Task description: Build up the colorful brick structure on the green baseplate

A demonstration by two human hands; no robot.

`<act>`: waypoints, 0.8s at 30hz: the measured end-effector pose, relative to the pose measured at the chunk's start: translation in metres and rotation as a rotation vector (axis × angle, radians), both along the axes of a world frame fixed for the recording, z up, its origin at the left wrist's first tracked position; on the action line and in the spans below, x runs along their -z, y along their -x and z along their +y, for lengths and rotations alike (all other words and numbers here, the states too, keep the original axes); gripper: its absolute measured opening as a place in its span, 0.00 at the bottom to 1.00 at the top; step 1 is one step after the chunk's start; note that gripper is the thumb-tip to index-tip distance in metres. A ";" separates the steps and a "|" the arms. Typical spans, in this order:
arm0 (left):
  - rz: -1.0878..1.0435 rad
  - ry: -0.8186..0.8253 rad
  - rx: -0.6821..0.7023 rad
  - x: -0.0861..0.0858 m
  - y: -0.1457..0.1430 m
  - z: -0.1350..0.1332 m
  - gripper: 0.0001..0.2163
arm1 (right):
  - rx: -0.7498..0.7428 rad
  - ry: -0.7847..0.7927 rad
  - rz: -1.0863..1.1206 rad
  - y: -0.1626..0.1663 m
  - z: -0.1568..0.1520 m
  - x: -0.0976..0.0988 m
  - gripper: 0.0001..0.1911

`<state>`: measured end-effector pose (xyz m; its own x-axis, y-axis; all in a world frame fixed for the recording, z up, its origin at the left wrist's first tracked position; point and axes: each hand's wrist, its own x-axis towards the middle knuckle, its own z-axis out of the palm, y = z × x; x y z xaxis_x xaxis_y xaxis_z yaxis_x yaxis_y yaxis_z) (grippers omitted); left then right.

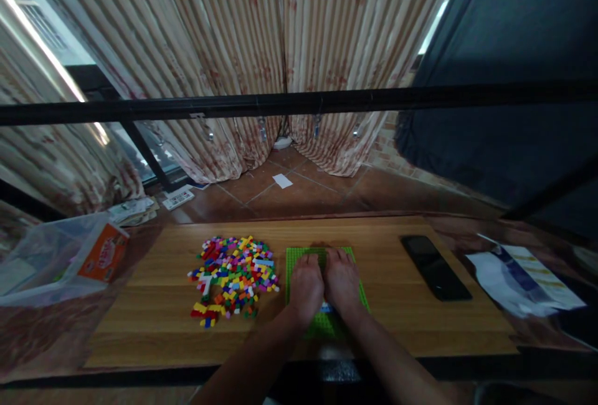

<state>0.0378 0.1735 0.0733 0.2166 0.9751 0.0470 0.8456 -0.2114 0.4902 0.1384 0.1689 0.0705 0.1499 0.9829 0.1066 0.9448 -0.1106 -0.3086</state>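
Observation:
A green studded baseplate (327,330) lies on the wooden board. Over its middle, my left hand (307,283) and my right hand (342,277) are side by side, almost touching at the thumbs. The fingers of both hands curl down toward the studs, and their tips are hidden, so what they hold or press is not visible. Just below the hands, a few white and blue bricks (326,308) show on the plate between my wrists. Left of the plate spreads a pile of small bricks in many colours (238,274).
A black phone (435,268) lies on the right of the wooden board (154,305). A clear plastic bin (56,262) with an orange label stands at the left. Papers and packaging (526,280) lie at the right. A dark metal bar (299,103) crosses in front of the curtains.

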 end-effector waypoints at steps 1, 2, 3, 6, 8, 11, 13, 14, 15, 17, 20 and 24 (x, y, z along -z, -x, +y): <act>0.007 0.001 0.002 0.000 0.000 0.000 0.15 | 0.009 0.006 0.000 0.000 0.000 0.000 0.18; 0.011 -0.001 0.004 -0.001 0.000 -0.001 0.16 | 0.019 0.013 0.001 0.000 0.000 0.001 0.18; 0.013 -0.005 0.004 -0.001 0.000 -0.001 0.16 | 0.026 0.019 0.002 0.000 0.000 0.000 0.18; 0.016 0.003 -0.004 -0.005 0.001 -0.002 0.17 | 0.022 0.030 0.012 0.000 -0.001 -0.002 0.17; 0.040 0.015 -0.007 -0.009 0.001 -0.003 0.17 | 0.000 0.034 0.024 0.001 -0.001 -0.004 0.16; 0.123 0.027 0.010 -0.017 0.001 -0.004 0.15 | -0.014 0.041 0.044 0.001 -0.001 -0.007 0.15; 0.196 0.028 0.023 -0.022 0.000 -0.004 0.15 | -0.013 0.036 0.065 0.000 -0.001 -0.006 0.15; 0.227 0.025 0.029 -0.025 -0.001 -0.003 0.15 | -0.010 0.030 0.082 0.000 0.000 -0.005 0.15; 0.252 0.018 0.032 -0.028 -0.002 -0.003 0.15 | -0.005 0.020 0.113 -0.001 0.001 -0.004 0.15; 0.279 -0.002 0.037 -0.034 -0.005 -0.001 0.15 | 0.009 -0.020 0.254 -0.002 0.003 -0.002 0.15; 0.297 -0.028 0.031 -0.041 -0.012 0.000 0.15 | 0.023 -0.103 0.509 -0.004 0.007 -0.001 0.18; 0.306 -0.062 0.047 -0.043 -0.024 -0.004 0.17 | 0.066 -0.183 0.640 -0.016 0.010 0.001 0.19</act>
<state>0.0617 0.1693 0.1163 0.2746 0.9611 0.0312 0.9405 -0.2752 0.1992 0.1547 0.1791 0.0696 0.2980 0.9441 0.1410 0.5621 -0.0542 -0.8253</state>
